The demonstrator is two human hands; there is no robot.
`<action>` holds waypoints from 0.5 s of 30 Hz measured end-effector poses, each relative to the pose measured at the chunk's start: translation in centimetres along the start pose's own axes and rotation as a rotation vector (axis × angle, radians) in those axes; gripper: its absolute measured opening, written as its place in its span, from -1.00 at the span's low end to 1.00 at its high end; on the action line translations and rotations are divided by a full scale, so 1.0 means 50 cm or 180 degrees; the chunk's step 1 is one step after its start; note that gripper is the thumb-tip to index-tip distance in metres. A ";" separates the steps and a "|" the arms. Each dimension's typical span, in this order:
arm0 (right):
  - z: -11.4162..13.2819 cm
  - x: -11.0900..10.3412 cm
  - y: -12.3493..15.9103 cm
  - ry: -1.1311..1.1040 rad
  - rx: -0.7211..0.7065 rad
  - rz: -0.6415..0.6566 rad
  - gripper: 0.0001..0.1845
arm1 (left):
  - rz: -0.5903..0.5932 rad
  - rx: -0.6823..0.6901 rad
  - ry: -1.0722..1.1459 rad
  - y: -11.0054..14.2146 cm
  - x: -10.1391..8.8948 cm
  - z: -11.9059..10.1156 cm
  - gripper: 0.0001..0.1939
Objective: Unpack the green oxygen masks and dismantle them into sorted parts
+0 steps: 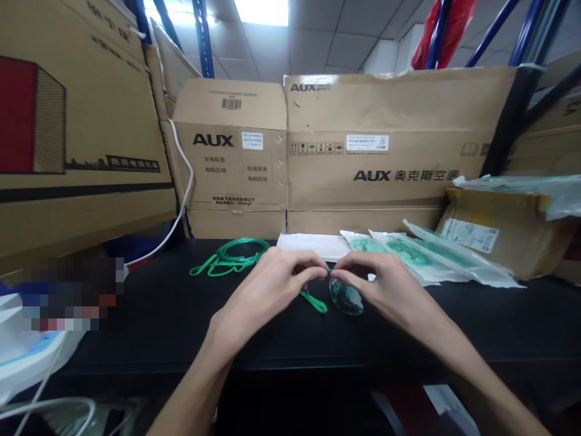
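My left hand (284, 272) and my right hand (379, 275) meet fingertip to fingertip above the black tabletop. Each pinches a bit of thin green elastic strap between thumb and forefinger. A loop of green strap (315, 303) hangs below my left fingers. Under my right hand is a clear plastic oxygen mask (345, 298), partly hidden by the fingers. Behind my left hand lies a coil of green tubing (242, 247) with flat green straps (213, 266) beside it. Whether the pinched strap joins the mask is hidden.
Several clear packets (408, 251) with green contents lie at the back right, beside a white packet (315, 246). A taped carton (494, 224) stands farther right. Large cardboard boxes (385, 151) wall the back. A white device (40, 357) and cable (184, 181) are at left.
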State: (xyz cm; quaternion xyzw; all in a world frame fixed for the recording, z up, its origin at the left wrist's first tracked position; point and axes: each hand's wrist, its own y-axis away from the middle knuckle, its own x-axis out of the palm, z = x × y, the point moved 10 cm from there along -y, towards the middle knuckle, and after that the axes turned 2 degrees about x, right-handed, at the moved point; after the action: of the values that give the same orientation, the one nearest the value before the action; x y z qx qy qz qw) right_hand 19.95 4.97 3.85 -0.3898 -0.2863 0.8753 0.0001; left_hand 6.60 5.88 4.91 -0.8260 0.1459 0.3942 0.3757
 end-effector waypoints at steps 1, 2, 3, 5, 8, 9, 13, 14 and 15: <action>-0.007 0.004 0.001 0.0198 0.0042 0.0042 -0.80 | -0.0025 0.0003 -0.0028 0.000 -0.002 0.000 -0.84; -0.018 0.009 0.002 0.0403 0.0104 0.0083 -0.76 | -0.0051 -0.0007 -0.0051 0.000 -0.004 0.000 -0.83; -0.032 0.015 0.005 0.0589 0.0192 0.0142 -0.70 | -0.0072 -0.0028 -0.0067 0.000 -0.005 0.001 -0.83; -0.069 0.036 0.013 0.0830 0.0405 0.0366 -0.56 | -0.0118 -0.0066 -0.0079 0.000 -0.007 0.004 -0.81; -0.116 0.074 0.025 0.0923 0.0621 0.0793 -0.43 | -0.0191 -0.0041 -0.0050 -0.001 -0.010 0.004 -0.84; -0.123 0.080 0.025 0.0898 0.0619 0.0840 -0.42 | -0.0223 -0.0004 -0.0024 -0.001 -0.011 0.003 -0.85; -0.098 0.055 0.000 0.0416 0.0336 0.0447 -0.49 | -0.0317 0.0127 0.0066 0.001 -0.014 -0.001 -0.85; -0.087 0.039 -0.008 0.0198 0.0274 0.0269 -0.49 | -0.0334 0.0128 0.0077 0.002 -0.016 -0.001 -0.85; -0.077 0.025 -0.013 -0.0060 0.0242 0.0129 -0.48 | -0.0355 0.0115 0.0093 0.003 -0.018 -0.002 -0.85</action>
State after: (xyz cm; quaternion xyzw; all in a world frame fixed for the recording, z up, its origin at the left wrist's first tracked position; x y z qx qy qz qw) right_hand 21.57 7.74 1.28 -0.3869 -0.2448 0.8890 -0.0056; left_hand 5.99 5.68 5.56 -0.8315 0.1122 0.3578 0.4098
